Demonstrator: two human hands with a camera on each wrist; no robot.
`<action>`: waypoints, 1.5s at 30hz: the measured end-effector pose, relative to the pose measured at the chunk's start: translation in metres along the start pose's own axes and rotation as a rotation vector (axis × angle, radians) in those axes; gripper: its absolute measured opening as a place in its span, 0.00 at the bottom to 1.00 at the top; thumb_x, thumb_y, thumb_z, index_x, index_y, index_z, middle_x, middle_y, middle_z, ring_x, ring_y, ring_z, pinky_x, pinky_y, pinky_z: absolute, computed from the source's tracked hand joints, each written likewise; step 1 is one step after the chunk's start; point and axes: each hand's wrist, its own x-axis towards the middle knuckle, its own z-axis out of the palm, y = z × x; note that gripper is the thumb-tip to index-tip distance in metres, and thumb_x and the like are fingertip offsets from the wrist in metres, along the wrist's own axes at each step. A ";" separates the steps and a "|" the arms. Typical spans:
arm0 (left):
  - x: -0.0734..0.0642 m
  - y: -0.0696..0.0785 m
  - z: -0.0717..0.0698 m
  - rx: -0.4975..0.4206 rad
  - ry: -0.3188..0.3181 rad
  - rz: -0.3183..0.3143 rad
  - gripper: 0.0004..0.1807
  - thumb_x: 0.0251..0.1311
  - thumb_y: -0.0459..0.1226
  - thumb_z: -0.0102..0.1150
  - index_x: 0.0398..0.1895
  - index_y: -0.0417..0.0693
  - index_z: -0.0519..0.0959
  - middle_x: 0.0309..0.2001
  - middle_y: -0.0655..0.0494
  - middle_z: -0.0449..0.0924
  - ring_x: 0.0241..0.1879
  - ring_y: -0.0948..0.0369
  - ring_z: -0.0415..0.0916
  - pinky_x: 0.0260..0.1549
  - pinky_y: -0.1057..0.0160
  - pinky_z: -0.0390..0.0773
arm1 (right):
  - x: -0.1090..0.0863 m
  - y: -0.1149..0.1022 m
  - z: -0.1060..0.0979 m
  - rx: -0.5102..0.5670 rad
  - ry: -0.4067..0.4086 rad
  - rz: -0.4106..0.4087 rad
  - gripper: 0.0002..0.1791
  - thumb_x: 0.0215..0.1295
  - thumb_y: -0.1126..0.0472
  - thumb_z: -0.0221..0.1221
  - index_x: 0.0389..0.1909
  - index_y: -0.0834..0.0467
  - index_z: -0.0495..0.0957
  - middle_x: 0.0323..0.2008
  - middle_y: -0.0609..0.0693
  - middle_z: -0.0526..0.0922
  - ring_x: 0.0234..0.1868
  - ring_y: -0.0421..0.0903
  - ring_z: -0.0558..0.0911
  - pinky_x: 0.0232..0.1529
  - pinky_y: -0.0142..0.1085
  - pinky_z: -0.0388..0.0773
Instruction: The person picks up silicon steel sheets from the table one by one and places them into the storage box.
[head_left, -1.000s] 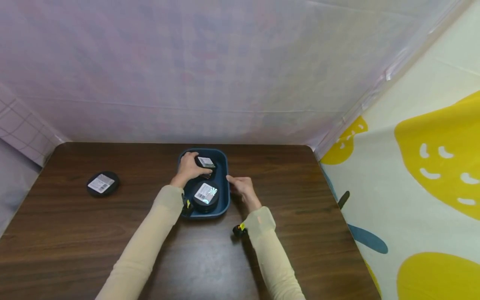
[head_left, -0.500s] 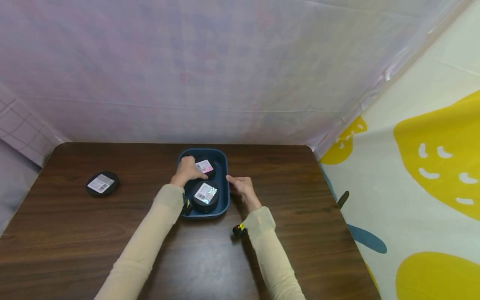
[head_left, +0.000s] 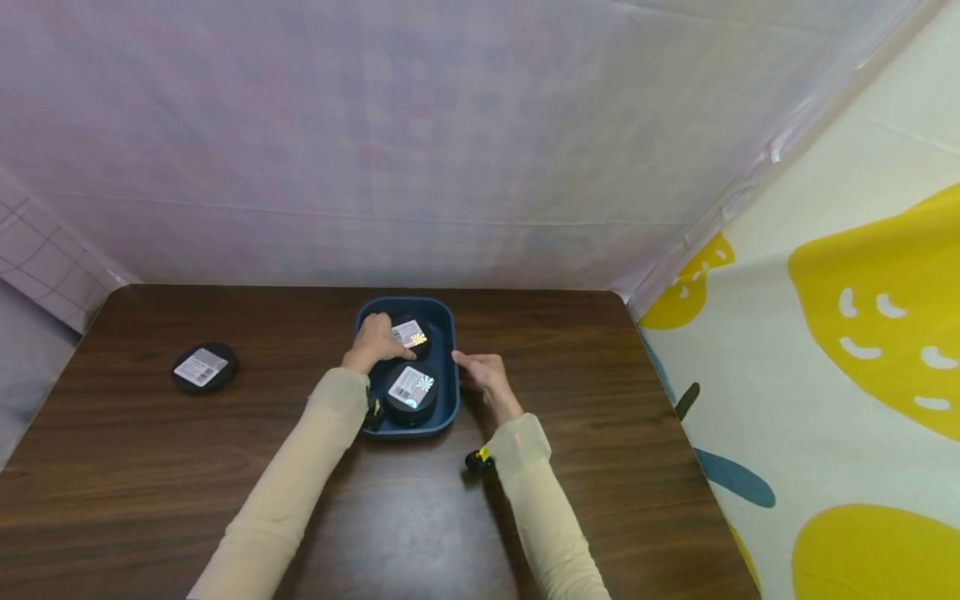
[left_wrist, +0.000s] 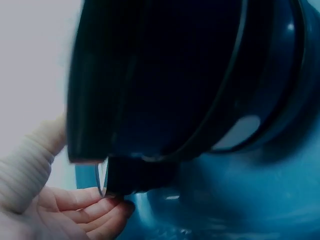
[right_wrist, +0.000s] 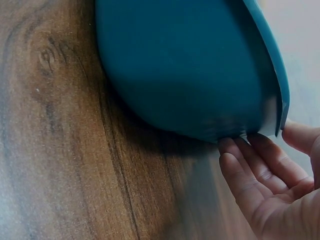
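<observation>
A blue tray (head_left: 456, 392) stands at the back of the table, holding black round containers with white barcode labels. My left hand (head_left: 371, 343) grips the rear container (head_left: 409, 335) at its left side; anything beneath it is hidden from the head view. Nearer the front of the tray sits another labelled black container (head_left: 412, 387), apparently stacked; in the left wrist view a black container (left_wrist: 155, 80) looms close and dark. My right hand (head_left: 487, 377) pinches the tray's right wall, with the thumb at the rim and fingers (right_wrist: 265, 162) against the outer side.
A third labelled black round container (head_left: 204, 368) lies alone on the left of the brown wooden table (head_left: 600, 400). Pale cloth (head_left: 450, 150) hangs along the table's back edge. On the right hangs a cloth with yellow figures (head_left: 885, 300).
My left hand has lowered the rear container slightly toward the front, covering a label that showed beneath it. The right hand and tray have kept their places.
</observation>
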 end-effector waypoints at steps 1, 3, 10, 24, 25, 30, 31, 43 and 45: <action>0.000 0.000 0.000 -0.003 -0.003 -0.005 0.43 0.37 0.42 0.76 0.51 0.23 0.67 0.46 0.32 0.70 0.46 0.44 0.69 0.51 0.48 0.71 | 0.000 0.000 0.000 0.000 0.000 -0.001 0.20 0.55 0.61 0.66 0.40 0.75 0.79 0.27 0.60 0.85 0.22 0.43 0.82 0.33 0.39 0.83; -0.001 0.001 -0.002 -0.002 -0.003 -0.009 0.44 0.37 0.43 0.76 0.54 0.23 0.65 0.48 0.32 0.68 0.48 0.44 0.67 0.53 0.48 0.70 | 0.001 0.001 0.001 -0.001 -0.001 -0.004 0.20 0.55 0.61 0.66 0.40 0.75 0.79 0.27 0.60 0.85 0.22 0.43 0.82 0.32 0.39 0.83; -0.005 0.005 -0.015 -0.068 0.094 0.061 0.46 0.40 0.41 0.74 0.58 0.20 0.64 0.54 0.27 0.67 0.55 0.38 0.63 0.58 0.47 0.65 | 0.002 0.000 0.000 0.000 -0.005 -0.003 0.19 0.55 0.62 0.66 0.40 0.74 0.79 0.27 0.60 0.84 0.22 0.44 0.82 0.32 0.39 0.83; -0.022 -0.019 -0.041 -0.223 0.315 0.156 0.42 0.43 0.37 0.74 0.60 0.25 0.65 0.53 0.31 0.69 0.53 0.41 0.68 0.55 0.47 0.68 | 0.005 0.002 -0.002 -0.011 0.001 -0.014 0.20 0.55 0.60 0.66 0.40 0.74 0.80 0.28 0.61 0.85 0.23 0.43 0.82 0.32 0.38 0.83; -0.024 -0.021 -0.042 -0.223 0.329 0.159 0.42 0.43 0.37 0.73 0.60 0.25 0.65 0.53 0.31 0.69 0.53 0.41 0.68 0.55 0.47 0.68 | 0.005 0.002 -0.002 -0.008 0.000 -0.018 0.20 0.55 0.60 0.66 0.40 0.75 0.80 0.28 0.61 0.84 0.23 0.43 0.82 0.32 0.38 0.83; -0.032 -0.037 -0.049 -0.248 0.411 0.181 0.39 0.44 0.36 0.73 0.59 0.26 0.66 0.52 0.32 0.71 0.52 0.41 0.68 0.55 0.48 0.68 | 0.006 0.003 -0.002 -0.025 0.006 -0.017 0.20 0.55 0.60 0.66 0.40 0.74 0.80 0.29 0.62 0.85 0.24 0.44 0.82 0.33 0.39 0.83; -0.033 -0.040 -0.049 -0.254 0.428 0.186 0.39 0.44 0.35 0.73 0.58 0.26 0.67 0.51 0.32 0.71 0.52 0.41 0.68 0.55 0.48 0.68 | 0.006 0.003 -0.002 -0.030 0.007 -0.018 0.20 0.55 0.59 0.66 0.40 0.73 0.80 0.29 0.62 0.85 0.24 0.44 0.82 0.33 0.40 0.83; -0.053 -0.079 -0.066 -0.324 0.617 0.187 0.33 0.43 0.30 0.72 0.54 0.27 0.71 0.49 0.33 0.73 0.50 0.43 0.70 0.53 0.47 0.70 | 0.003 0.005 -0.008 0.045 -0.069 -0.089 0.18 0.58 0.62 0.64 0.38 0.76 0.80 0.31 0.64 0.84 0.30 0.50 0.84 0.38 0.43 0.82; -0.056 -0.085 -0.069 -0.326 0.647 0.168 0.32 0.43 0.30 0.72 0.54 0.28 0.71 0.49 0.34 0.73 0.50 0.43 0.70 0.53 0.47 0.70 | 0.003 0.005 -0.008 0.042 -0.065 -0.089 0.19 0.57 0.61 0.64 0.39 0.76 0.79 0.31 0.64 0.84 0.30 0.49 0.84 0.38 0.43 0.82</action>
